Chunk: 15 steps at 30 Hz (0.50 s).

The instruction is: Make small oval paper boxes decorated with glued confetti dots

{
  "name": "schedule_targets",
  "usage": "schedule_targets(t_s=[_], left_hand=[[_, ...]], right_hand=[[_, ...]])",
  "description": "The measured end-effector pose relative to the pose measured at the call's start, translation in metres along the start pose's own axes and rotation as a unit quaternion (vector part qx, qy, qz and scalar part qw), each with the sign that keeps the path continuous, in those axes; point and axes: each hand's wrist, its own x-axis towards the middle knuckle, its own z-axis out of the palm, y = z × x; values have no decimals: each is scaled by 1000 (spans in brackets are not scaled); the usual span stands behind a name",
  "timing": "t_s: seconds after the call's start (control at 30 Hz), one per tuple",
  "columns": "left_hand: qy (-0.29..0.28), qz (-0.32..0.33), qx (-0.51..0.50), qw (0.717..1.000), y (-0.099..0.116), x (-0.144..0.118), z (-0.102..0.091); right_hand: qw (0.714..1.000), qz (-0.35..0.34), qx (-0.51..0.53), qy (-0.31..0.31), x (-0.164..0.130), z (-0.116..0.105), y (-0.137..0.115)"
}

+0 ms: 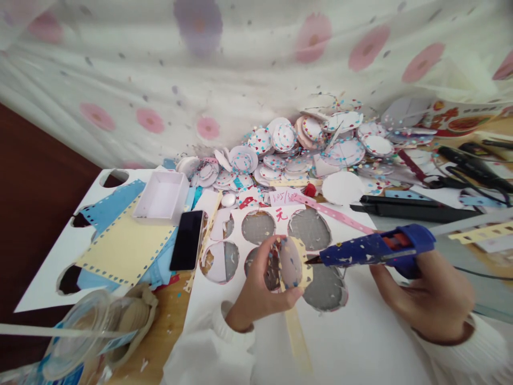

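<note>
Closely paired: round piece (290,262) in the left hand (264,291), glue gun (360,252) in the right (438,299)

A flowered curtain (132,69) spans the back. In front of it, a long heap of speckled paper discs (284,136) runs behind a white sheet (204,299) with large holes cut through it. To the left, a shallow white tray (160,195) rests partly on a yellow sheet (124,243), and a dark phone (186,240) lies just beside them.

Over the white sheet, the right hand is wrapped around the handle of the blue glue gun, which points left. The left hand is curled into a narrow hold on the round piece: fingers at its upper left edge, thumb along the bottom, so its right side sits clear of the grip. A pale yellow strip (298,342) with punched holes edges that free side and trails below the thumb. Smallest of all, the dark nozzle (315,260) ends right at this strip; whether they touch, I cannot tell.
</note>
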Motion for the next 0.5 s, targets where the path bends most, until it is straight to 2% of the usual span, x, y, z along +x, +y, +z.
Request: schedule_targets(t_s=[0.5], left_hand=[[1, -12, 30, 999, 3, 0, 0]], right_hand=[[1000, 2, 30, -2, 6, 2, -4]])
